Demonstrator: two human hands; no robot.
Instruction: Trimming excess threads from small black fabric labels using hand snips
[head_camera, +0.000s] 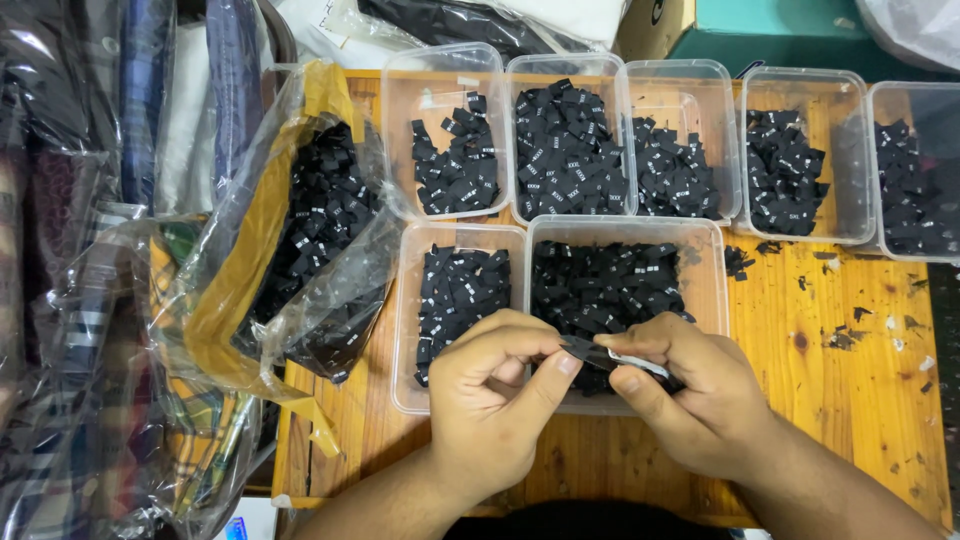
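Partly hidden between the fingertips: a small black fabric label (583, 349), flat and thin, pinched by thumb and forefinger of the left hand (492, 395) and of the right hand (690, 390). Something pale under the right thumb, too small to make out. Other fingers curled in, tips hidden. Just behind the fingers, two clear plastic tubs (620, 300), filled with more folded black labels; front rim of both covered by the hands. Further beyond the fingers, a row of five similar tubs (560, 140), last one cut off at the edge. Left of the fingers, a crinkled transparent bag (300, 230) of labels with a yellow strip. Underneath, wooden table (850, 370), rough, scattered with black scraps.
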